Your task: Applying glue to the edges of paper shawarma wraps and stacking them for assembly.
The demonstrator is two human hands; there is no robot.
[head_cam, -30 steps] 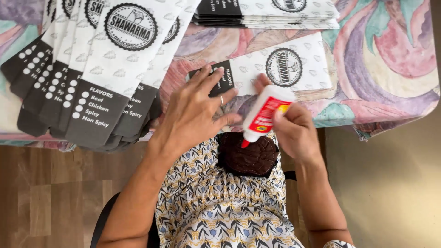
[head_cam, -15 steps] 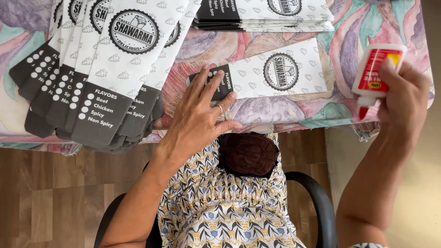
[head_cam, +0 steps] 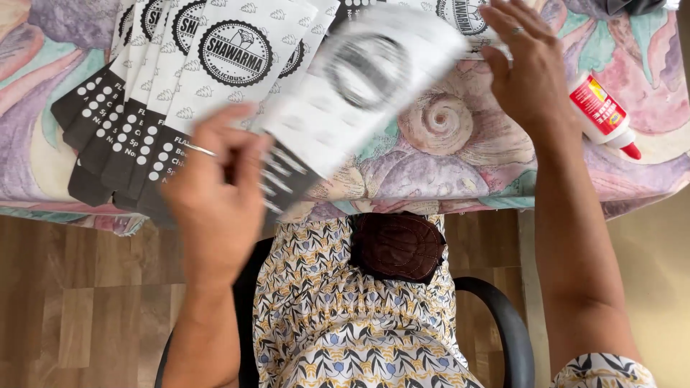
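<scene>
**Left hand gripping a paper sleeve, right hand spread over the table**

The left hand [head_cam: 215, 194] is closing its fingers [head_cam: 248, 162] around the dark lower end of a white paper sleeve [head_cam: 359, 86], pinching it between thumb and curled fingers; a ring is showing on one finger. The sleeve is slanting up and to the right above the table, its upper part blurred (so the round black emblem on it is only a smear).

The right hand [head_cam: 528, 72] is hovering with its fingers loosely spread and only slightly bent, holding nothing; whether the fingertips are touching the sleeve's far edge cannot be told through the blur.

A white glue bottle [head_cam: 604, 115] with a red label and red tip is lying on its side on the pastel shell-patterned tablecloth [head_cam: 445, 151], just beside the right wrist.

A fanned stack of matching sleeves [head_cam: 165, 86] is lying on the table at the left, overlapping one another, close behind the left hand.
</scene>
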